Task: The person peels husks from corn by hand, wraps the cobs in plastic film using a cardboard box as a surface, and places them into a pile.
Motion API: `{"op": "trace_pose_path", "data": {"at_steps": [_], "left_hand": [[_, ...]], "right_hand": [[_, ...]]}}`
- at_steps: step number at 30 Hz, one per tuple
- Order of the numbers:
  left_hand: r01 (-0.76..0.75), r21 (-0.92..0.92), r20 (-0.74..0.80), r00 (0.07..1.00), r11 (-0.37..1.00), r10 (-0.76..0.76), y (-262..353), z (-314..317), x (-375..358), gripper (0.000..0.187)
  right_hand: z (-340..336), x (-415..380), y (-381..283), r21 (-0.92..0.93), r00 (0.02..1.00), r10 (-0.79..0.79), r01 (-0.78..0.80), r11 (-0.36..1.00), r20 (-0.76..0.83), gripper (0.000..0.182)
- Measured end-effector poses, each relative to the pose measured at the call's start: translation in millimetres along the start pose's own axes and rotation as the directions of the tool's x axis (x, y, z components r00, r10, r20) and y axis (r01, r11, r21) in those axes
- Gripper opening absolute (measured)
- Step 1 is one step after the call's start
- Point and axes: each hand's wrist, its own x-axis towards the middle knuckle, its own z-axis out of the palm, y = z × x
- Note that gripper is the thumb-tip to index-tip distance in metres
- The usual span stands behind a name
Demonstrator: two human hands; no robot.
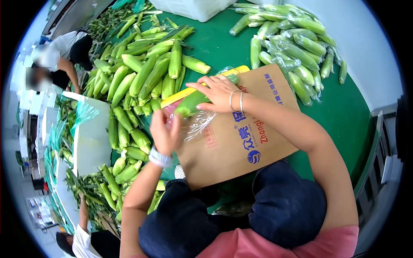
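Observation:
A husked green ear of corn [186, 105] lies slantwise over the upper edge of a brown paper sack [219, 159], with clear plastic film [198, 124] around and below it. My right hand [221, 93] spans the ear, thumb on the near side and fingers on the far side. Just left of the ear's near end is my left hand [164, 132], slightly blurred, thumb and fingers apart and nothing seen between them. Beneath the ear, a pink and yellow flat piece [173, 101] shows past the sack's edge. The sack rests across my knees.
Unwrapped corn [146, 77] is heaped on the green table [215, 43] to the left and beyond. Film-wrapped ears [297, 47] form a pile at upper right. A white crate [198, 7] stands at the back. Two other people [71, 53] work along the left side.

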Motion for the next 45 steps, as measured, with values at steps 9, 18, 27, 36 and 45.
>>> {"op": "trace_pose_path", "data": {"at_steps": [9,18,27,36,45], "left_hand": [[-0.453,0.551,0.501,0.851,0.701,0.156,-30.5,-43.2,-68.2,0.007],[-0.189,-0.279,0.818,0.467,0.942,0.336,73.8,-63.6,-85.0,0.021],[-0.542,0.418,0.572,0.781,0.729,0.253,56.4,36.9,1.3,0.095],[-0.542,-0.196,0.718,0.488,0.817,0.496,40.2,33.1,-2.9,0.057],[0.697,-0.159,0.886,-0.213,0.7,0.413,-40.5,-61.6,-60.5,0.071]], "right_hand": [[-6.1,-33.4,-15.8,-0.215,0.979,0.148,-0.116,0.97,0.139,0.043],[-25.6,-99.8,-115.1,-0.022,0.969,-0.006,0.012,1.0,0.248,0.036],[1.9,62.2,7.2,-0.375,0.899,0.418,-0.344,0.861,0.135,0.024],[-8.8,51.7,36.9,-0.398,0.663,0.576,-0.422,0.815,0.477,0.026],[-3.9,-33.7,40.5,0.132,0.943,0.232,-0.268,0.954,0.238,0.033]]}}
